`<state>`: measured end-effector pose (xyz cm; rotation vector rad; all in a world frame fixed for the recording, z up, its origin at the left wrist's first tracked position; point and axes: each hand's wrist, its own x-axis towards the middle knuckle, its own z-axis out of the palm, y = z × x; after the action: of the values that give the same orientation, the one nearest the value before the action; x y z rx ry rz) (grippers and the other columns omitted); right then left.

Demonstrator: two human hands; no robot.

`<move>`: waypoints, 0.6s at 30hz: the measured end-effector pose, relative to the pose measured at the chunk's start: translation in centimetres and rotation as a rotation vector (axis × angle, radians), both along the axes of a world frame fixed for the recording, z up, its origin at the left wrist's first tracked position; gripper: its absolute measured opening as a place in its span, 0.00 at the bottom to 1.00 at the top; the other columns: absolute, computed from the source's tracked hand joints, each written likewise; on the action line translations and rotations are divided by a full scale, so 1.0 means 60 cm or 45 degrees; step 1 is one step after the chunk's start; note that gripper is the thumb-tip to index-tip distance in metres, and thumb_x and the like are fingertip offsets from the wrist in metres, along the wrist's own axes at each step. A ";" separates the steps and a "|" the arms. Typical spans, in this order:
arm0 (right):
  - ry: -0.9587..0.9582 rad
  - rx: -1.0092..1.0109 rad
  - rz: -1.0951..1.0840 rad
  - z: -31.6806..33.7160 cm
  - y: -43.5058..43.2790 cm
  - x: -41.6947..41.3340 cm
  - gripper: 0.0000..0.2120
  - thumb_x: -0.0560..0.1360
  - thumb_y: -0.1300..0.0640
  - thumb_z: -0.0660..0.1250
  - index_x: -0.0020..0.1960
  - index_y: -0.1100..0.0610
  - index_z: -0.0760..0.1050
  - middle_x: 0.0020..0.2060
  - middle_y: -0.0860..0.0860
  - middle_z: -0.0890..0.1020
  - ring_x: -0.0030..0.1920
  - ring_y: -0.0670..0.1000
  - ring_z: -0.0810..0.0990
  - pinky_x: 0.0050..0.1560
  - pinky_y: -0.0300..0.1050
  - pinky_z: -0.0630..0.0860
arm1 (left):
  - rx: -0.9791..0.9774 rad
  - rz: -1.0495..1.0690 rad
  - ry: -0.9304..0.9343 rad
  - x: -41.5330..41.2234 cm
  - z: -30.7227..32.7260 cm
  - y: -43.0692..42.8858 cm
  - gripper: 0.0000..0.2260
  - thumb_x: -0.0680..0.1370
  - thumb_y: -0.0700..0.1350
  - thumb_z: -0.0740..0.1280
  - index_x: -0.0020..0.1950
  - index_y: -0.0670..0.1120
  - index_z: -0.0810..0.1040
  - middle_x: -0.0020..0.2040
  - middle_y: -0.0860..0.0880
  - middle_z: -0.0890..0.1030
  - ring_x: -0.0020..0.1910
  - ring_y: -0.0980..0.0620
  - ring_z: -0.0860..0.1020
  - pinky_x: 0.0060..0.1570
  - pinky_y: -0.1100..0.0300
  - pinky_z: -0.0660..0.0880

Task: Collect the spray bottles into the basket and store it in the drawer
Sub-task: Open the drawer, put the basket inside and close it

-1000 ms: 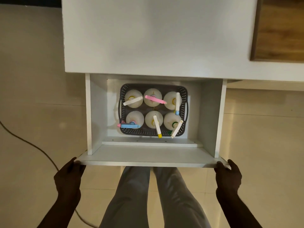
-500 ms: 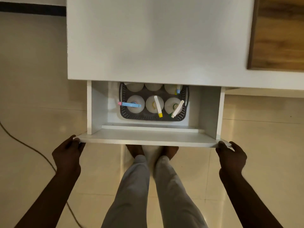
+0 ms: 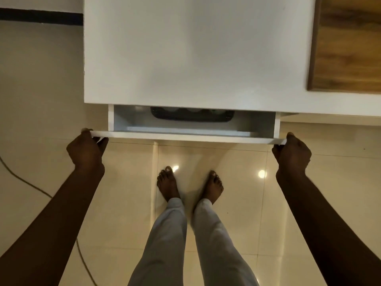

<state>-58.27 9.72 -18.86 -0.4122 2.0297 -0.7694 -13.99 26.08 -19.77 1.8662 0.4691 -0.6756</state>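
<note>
From the head camera, looking down, the white drawer [image 3: 185, 137] sits a little above the middle of the picture. It sticks out only a little way from under a big white top [image 3: 195, 48] that fills the 12 o'clock part of the view.

The dark basket [image 3: 191, 118] is inside the drawer, toward the back. Only its near wall shows in the narrow gap. The rest is hidden under the white top. Just above the basket's rim, a few pale round bits of the spray bottles [image 3: 192, 110] peek out. How many there are cannot be told from here.

The left hand [image 3: 87, 150] is at about 9 o'clock. It holds the left end of the drawer's front board, with its fingers bent round the corner. The right hand [image 3: 291, 154] is at about 3 o'clock. It holds the right end of the same board, and its fingers are bent round that corner too. Both arms reach up from the bottom corners of the picture.

Between the arms, at 6 o'clock, are the person's legs in light grey trousers [image 3: 169, 240]. Two bare feet [image 3: 168, 183] stand on the shiny pale floor [image 3: 243, 213], right below the drawer.

At about 2 o'clock there is a brown wooden board [image 3: 348, 44] beside the white top. At about 8 o'clock a thin cable [image 3: 24, 182] lies on the floor.
</note>
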 end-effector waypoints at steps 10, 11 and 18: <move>-0.274 -0.016 -0.134 0.011 -0.084 0.048 0.13 0.81 0.47 0.71 0.59 0.56 0.78 0.53 0.54 0.77 0.48 0.52 0.80 0.53 0.43 0.83 | -0.050 -0.124 0.121 0.042 0.010 -0.085 0.27 0.84 0.67 0.54 0.63 0.47 0.79 0.65 0.46 0.80 0.53 0.44 0.81 0.59 0.52 0.82; -0.288 -0.021 -0.132 0.013 -0.088 0.052 0.13 0.81 0.48 0.71 0.59 0.56 0.78 0.53 0.54 0.76 0.48 0.52 0.80 0.52 0.43 0.82 | -0.058 -0.131 0.124 0.042 0.013 -0.090 0.28 0.83 0.67 0.54 0.65 0.47 0.78 0.65 0.47 0.80 0.53 0.43 0.81 0.59 0.52 0.82; -0.406 -0.065 -0.183 0.019 -0.103 0.073 0.07 0.79 0.51 0.74 0.53 0.51 0.79 0.60 0.53 0.78 0.55 0.53 0.83 0.62 0.47 0.84 | -0.182 -0.105 0.167 0.051 0.009 -0.111 0.30 0.83 0.68 0.54 0.66 0.44 0.78 0.65 0.46 0.81 0.59 0.40 0.82 0.64 0.50 0.80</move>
<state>-53.88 3.51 -17.74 -0.1601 1.7563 -0.9143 -10.95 19.44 -19.22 1.7208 0.4188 -0.8682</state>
